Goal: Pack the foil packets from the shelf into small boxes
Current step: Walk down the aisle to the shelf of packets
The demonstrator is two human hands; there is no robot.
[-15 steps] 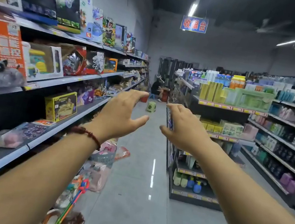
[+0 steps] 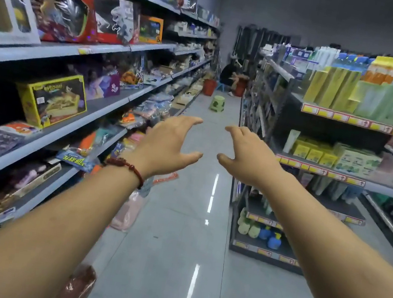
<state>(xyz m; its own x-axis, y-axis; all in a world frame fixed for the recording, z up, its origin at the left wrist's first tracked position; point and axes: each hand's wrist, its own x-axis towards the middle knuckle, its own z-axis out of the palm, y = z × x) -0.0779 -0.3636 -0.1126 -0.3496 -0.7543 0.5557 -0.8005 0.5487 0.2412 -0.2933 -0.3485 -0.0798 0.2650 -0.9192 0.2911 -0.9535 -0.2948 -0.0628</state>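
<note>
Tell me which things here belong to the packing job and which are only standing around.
Job: left hand, right hand, both empty; nothing to pack can be identified.
Around: yellow toy box, green stool, red bucket, seated person.

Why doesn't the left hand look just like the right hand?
The left hand has a red bead bracelet at its wrist; the right hand has a bare wrist. The left hand's thumb points right, while the right hand's thumb points left, like mirror twins. Both hands are open with curved fingers, hold nothing, and reach out over the aisle floor.
</note>
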